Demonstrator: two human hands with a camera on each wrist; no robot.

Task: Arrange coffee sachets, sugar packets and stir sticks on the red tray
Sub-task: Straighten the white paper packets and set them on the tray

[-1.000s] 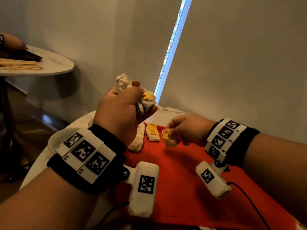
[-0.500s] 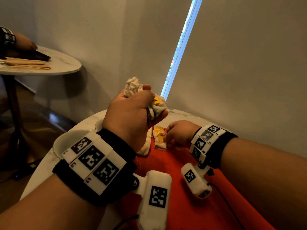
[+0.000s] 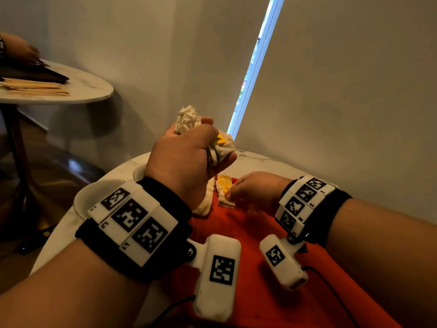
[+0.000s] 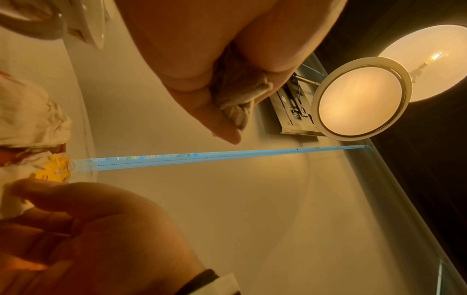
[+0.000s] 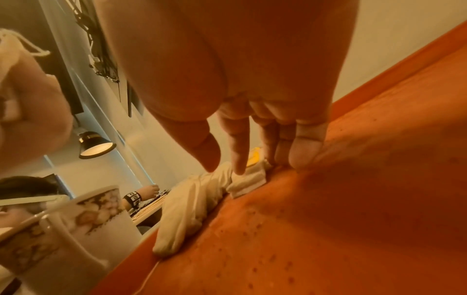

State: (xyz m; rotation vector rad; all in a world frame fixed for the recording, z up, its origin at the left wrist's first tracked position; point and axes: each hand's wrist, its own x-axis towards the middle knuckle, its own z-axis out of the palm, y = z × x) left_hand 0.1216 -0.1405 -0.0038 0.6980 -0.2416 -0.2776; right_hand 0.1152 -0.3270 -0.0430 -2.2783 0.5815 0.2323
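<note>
From the head camera, the left hand (image 3: 189,159) is raised above the far-left corner of the red tray (image 3: 255,233), fingers clenched round a crumpled cloth bag (image 3: 189,117) with a yellow-printed sachet (image 3: 221,141) showing beside the thumb, the same grip as 1 second ago. The right hand (image 3: 254,189) differs: 1 second ago it held a sachet pinched above the tray, and now it is lowered, fingers extended onto the stack of sachets (image 3: 225,192) at the tray's far-left corner. A cream cloth pouch (image 3: 204,202) lies along the tray's left edge, just beside the stack, and a white dish (image 3: 94,197) sits left of the tray on the marble table (image 3: 257,159). From the left wrist, the fingers (image 4: 192,65) curl tightly on a fold of cloth, and the right hand's fingers touch the yellow-printed sachets (image 4: 51,172) at the frame's left edge. From the right wrist, the fingers (image 5: 237,147) are nearly straight and slightly apart, their tips resting on the top sachet (image 5: 248,179) on the tray (image 5: 353,199); the pouch (image 5: 187,207) lies touching the stack, and a patterned cup (image 5: 76,229) stands beyond the tray's edge.
</note>
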